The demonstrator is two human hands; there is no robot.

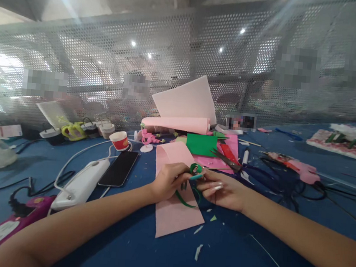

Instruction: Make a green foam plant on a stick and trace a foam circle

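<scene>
Both my hands meet over a pink foam sheet [173, 217] on the blue table [129, 250]. My left hand [169, 181] is closed, pinching a thin green foam strip [187, 195] that curls into a loop at the top and trails down over the pink sheet. My right hand [223, 190] is also closed on the same strip from the right, fingertips pressed at the loop [196, 168].
Scissors [226, 159] lie on a green sheet [201, 144] and pink sheets behind my hands. A black phone [119, 167], white power strip [81, 183], paper cup [120, 140], glue gun with cables [300, 172] and rolled pink foam [175, 123] surround them. A perforated metal screen stands behind.
</scene>
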